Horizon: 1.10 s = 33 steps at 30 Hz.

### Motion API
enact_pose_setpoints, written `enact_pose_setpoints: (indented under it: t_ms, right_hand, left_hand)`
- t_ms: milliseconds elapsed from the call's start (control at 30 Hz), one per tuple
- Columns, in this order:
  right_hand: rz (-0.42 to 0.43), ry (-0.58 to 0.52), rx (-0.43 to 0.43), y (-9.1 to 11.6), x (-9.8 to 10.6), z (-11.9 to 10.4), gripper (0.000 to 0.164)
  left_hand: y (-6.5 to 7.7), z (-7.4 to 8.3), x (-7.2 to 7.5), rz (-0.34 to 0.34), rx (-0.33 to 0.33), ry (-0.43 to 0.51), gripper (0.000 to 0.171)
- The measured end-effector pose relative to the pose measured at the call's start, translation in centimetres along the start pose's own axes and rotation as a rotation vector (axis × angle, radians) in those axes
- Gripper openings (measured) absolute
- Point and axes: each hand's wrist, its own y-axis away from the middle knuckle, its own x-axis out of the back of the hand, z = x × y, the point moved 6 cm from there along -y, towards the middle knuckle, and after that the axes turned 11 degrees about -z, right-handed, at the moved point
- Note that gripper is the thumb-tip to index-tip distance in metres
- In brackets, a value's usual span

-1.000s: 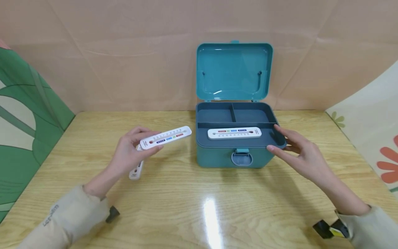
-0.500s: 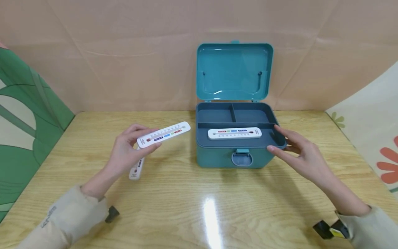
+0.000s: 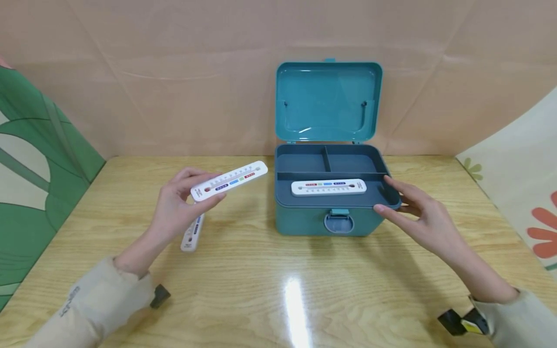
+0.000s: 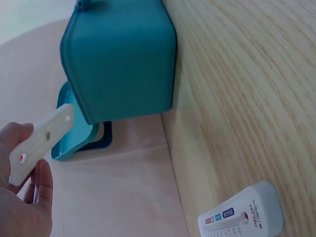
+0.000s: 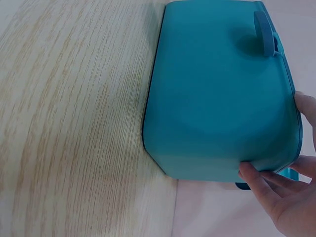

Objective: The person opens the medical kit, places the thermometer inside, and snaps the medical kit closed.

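My left hand (image 3: 176,203) pinches a white wall thermometer (image 3: 229,181) between thumb and fingers, holding it above the table left of the box. In the left wrist view its plain back (image 4: 43,140) shows. Below that hand a second thermometer (image 3: 192,234) lies on the table, its upper part hidden. The teal storage box (image 3: 304,221) stands with its lid (image 3: 326,101) raised. A third thermometer (image 3: 328,187) lies in the front compartment of its dark tray (image 3: 300,158). My right hand (image 3: 419,212) grips the box's front right corner, thumb at the front rim, fingers around the side.
The wooden table (image 3: 243,290) meets a pinkish cloth backdrop (image 3: 183,96) behind the box. Patterned cloth (image 3: 35,193) hangs at the left, and a flowered one (image 3: 522,169) at the right. A latch (image 3: 339,221) sits on the box's front.
My left hand has lifted the held thermometer slightly and moved a little left, tilting it more steeply. More of the thermometer on the table shows. The right hand and box stay put.
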Motion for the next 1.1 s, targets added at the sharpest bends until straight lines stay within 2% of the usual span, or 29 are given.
enact_pose_setpoints:
  t_ms: [233,400,600,767,967,1100]
  right_hand:
    - [0.008,-0.004,-0.017,0.0,-0.1,0.0,0.067]
    - [0.006,-0.005,0.005,0.0,-0.1,0.0,0.067]
    - [0.014,0.002,0.001,-0.1,-0.1,0.1,0.068]
    - [0.012,-0.005,0.022,-0.1,0.0,0.0,0.067]
    - [0.012,-0.003,-0.014,-0.1,-0.1,0.0,0.067]
    - [0.009,-0.005,-0.002,-0.1,-0.1,0.0,0.067]
  left_hand:
    - [-0.3,0.4,-0.2,0.014,-0.019,0.017,0.042]
    - [-0.7,0.8,-0.6,0.012,-0.029,0.029,0.041]
    - [-1.3,1.1,-1.3,-0.013,-0.043,0.068,0.039]
    - [-1.8,1.6,-2.0,-0.037,-0.054,0.066,0.039]
    - [-2.4,2.4,-3.2,-0.081,-0.065,0.045,0.039]
    - [-2.8,2.8,-3.9,-0.106,-0.06,0.062,0.038]
